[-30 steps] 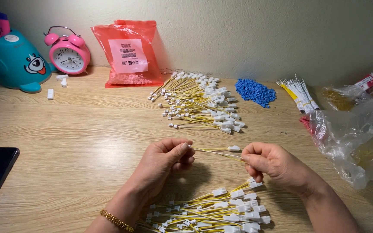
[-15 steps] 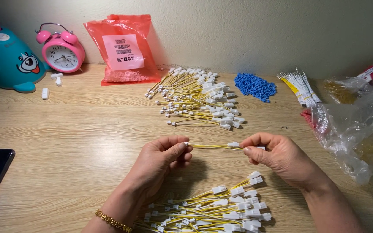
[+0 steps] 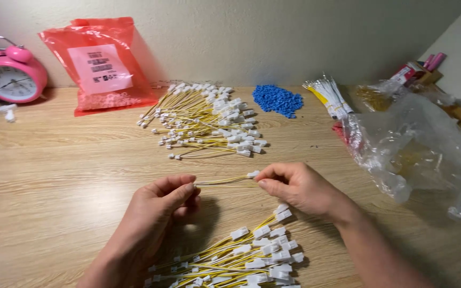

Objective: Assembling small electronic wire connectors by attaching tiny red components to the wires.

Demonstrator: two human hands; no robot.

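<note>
A short yellow wire (image 3: 224, 181) with a white plug on its right end is stretched level between my two hands above the wooden table (image 3: 65, 160). My left hand (image 3: 158, 210) pinches the wire's left end between thumb and fingers. My right hand (image 3: 300, 186) pinches the right end just by the white plug. Below my hands lies a pile of the same yellow wires with white plugs (image 3: 241, 258). A bigger pile of such wires (image 3: 206, 120) lies further back in the middle of the table.
A heap of small blue pieces (image 3: 277, 100) and a bundle of white and yellow wires (image 3: 329, 96) lie at the back right. Clear plastic bags (image 3: 417, 144) fill the right side. A red bag (image 3: 105, 64) and a pink alarm clock (image 3: 9, 72) stand by the wall.
My view has swung to the right, so the clock and red bag slid left. Both hands keep hold of the wire, which is now pulled level between them.
</note>
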